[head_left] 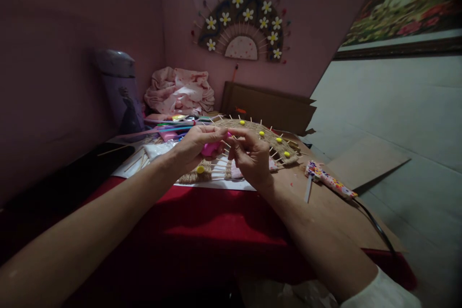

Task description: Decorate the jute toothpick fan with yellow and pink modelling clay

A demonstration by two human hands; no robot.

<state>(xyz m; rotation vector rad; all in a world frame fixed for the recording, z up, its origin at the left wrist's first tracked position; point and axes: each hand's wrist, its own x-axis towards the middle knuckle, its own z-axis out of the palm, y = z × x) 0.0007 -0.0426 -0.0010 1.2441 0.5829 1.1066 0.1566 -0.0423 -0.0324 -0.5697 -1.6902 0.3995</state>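
Above the work on the table, my left hand (pixel 198 140) is closed around a bright pink lump of modelling clay (pixel 210 148). My right hand (pixel 250 154) meets it at the fingertips, thumb and finger pinched on a small pink bit of the same clay. Below and behind both hands lies a fan-shaped piece of woven twine (pixel 225 127) with thin sticks poking out of its edge. Yellow round dots (pixel 262 133) sit along its band. My hands hide part of its middle.
A hot glue gun (pixel 330 180) with a flowered cover lies right on cardboard (pixel 296 211), its cord trailing over the edge. A purple bottle (pixel 121 91), pink cloth (pixel 180 89) and loose sticks (pixel 135 160) are at left. A finished flowered fan (pixel 241 19) hangs behind.
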